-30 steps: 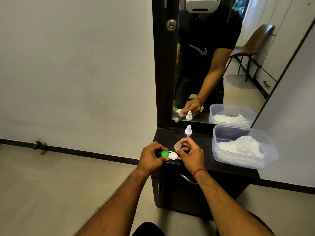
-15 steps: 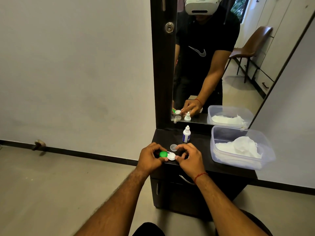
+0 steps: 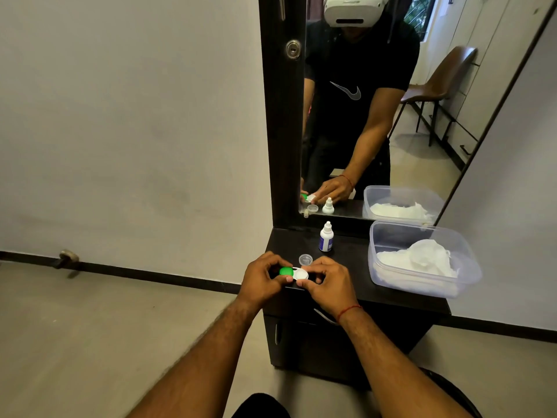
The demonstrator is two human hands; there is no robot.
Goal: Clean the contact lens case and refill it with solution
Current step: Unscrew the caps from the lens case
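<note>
Dark dresser top: both hands grip the lens case; bottle label unreadable.

- The contact lens case, just below frame centre, shows only its green and white tops; fingers of the left hand and right hand cover its sides.
- The label on the solution bottle is too small to read.
- The mirror is cut off by the top edge.

Pale wall, grey floor, dark cabinet, mirror
</note>
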